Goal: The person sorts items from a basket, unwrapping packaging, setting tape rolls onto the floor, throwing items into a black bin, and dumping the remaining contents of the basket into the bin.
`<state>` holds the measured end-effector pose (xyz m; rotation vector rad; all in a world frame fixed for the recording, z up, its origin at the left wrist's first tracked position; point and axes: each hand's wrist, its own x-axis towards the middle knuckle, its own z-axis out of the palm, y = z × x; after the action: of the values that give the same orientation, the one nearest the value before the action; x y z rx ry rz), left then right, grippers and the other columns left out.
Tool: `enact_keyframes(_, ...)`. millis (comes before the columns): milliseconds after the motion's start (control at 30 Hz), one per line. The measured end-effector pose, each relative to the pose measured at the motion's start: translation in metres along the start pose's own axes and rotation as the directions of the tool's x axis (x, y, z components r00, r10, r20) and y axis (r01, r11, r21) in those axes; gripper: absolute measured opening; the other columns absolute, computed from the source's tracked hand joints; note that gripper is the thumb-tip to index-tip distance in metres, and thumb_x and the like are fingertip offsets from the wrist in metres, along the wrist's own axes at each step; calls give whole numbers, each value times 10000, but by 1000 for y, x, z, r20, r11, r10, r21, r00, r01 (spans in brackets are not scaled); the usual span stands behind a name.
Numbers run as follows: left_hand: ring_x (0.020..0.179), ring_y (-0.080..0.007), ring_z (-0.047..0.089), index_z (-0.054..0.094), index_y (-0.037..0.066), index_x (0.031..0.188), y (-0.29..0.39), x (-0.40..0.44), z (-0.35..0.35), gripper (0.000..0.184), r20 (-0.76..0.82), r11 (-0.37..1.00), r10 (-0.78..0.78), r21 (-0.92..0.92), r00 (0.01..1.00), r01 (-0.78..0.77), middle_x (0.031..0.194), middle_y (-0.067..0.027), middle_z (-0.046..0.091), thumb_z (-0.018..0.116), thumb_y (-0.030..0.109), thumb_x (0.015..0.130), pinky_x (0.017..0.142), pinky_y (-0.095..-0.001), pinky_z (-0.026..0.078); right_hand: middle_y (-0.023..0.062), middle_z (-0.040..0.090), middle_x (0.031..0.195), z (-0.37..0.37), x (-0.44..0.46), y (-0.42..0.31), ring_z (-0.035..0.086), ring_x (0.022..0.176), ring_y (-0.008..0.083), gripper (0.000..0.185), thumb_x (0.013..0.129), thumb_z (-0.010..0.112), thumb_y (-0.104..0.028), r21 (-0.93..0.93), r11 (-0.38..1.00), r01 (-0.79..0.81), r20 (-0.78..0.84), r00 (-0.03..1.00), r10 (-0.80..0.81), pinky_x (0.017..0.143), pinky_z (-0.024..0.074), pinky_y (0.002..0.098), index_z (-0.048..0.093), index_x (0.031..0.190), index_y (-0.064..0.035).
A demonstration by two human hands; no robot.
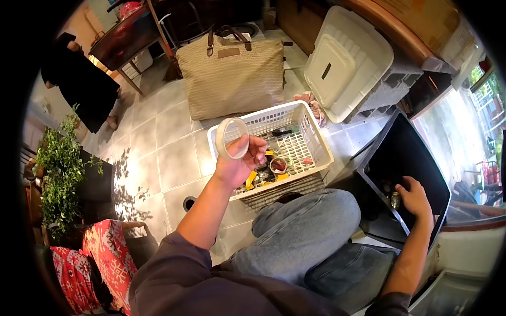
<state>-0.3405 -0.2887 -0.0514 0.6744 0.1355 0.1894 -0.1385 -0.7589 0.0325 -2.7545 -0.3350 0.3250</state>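
Observation:
My left hand (238, 160) grips a clear roll of tape (223, 138), held upright above the left part of a white plastic basket (328, 152). Inside the basket lie a red-centred roll (278, 166), yellow pieces (251, 180), a black item (281, 132) and other small things. On the right, my right hand (415, 197) reaches into a black bin (443, 181), its fingers curved beside a small shiny object (395, 200). Whether those fingers touch that object cannot be made out.
A woven beige bag (237, 79) stands behind the basket. A white lid (337, 73) leans on grey blocks (385, 97). At left are a potted plant (63, 179), red patterned cloth (108, 258) and a person in black (79, 81).

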Motion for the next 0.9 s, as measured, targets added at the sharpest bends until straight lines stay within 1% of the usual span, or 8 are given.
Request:
enact_keyframes(133,777,-171,558,708,-12,1066,1,-5,-1,398,-90,992,27,126,996,-16,899,-72,662,605,369,1023,745,-338,472,247,728,1134,6,-3,-15,717,1100,288,484,904,734,-191,302,946,115,35,991,-131,953,539,374,624,1287,84)
enact_keyframes(300,642,-112,486,673,-61,1104,2,-13,-6,369,-91,961,106,267,990,-79,728,-20,563,582,290,1042,639,-274,393,115,729,1011,13,-8,-65,698,897,205,221,912,705,-47,312,864,396,-356,892,-280,796,549,317,707,1128,1)
enact_keyframes(467,638,-77,485,678,-47,1088,-10,-17,17,339,-184,826,284,545,941,-143,722,9,557,533,259,1074,597,-242,377,70,728,993,34,-43,-139,654,845,138,151,899,745,-63,455,716,529,-314,848,-427,743,528,285,738,1043,-20)
enact_keyframes(533,667,-49,529,716,3,1072,-16,-22,34,265,-110,675,400,707,910,-211,782,16,627,534,195,1064,598,-241,427,79,735,1014,59,-51,-153,664,868,127,216,915,767,-126,693,629,352,-79,904,-420,750,535,281,744,1101,-19)
enact_keyframes(667,803,-91,625,705,-49,1158,-26,-37,85,257,-20,442,415,878,909,-183,939,-72,724,580,134,1029,724,-273,512,83,741,1032,78,-73,-187,675,866,105,390,943,779,-215,894,449,9,210,875,-436,768,555,271,696,1234,30)
enact_keyframes(733,835,-112,659,699,-59,1175,-33,-37,102,261,50,384,438,893,898,-236,994,-109,747,580,115,1022,744,-283,532,56,736,999,87,-75,-190,666,866,94,382,932,790,-206,937,347,34,155,851,-501,762,547,262,692,1199,49)
enact_keyframes(800,871,-133,686,692,-65,1191,-38,-36,110,270,112,390,447,868,887,-306,1040,-141,757,585,112,1018,763,-290,546,48,736,975,82,-74,-186,664,859,91,324,932,783,-178,924,382,-8,197,866,-460,750,541,253,706,1152,48)
enact_keyframes(900,750,-92,599,609,-68,1331,-41,-25,95,381,194,472,413,790,890,-391,881,-49,687,597,151,1020,671,-251,496,68,730,873,57,-60,-164,678,734,117,227,938,741,-98,846,521,113,80,939,-334,649,554,252,722,1120,36)
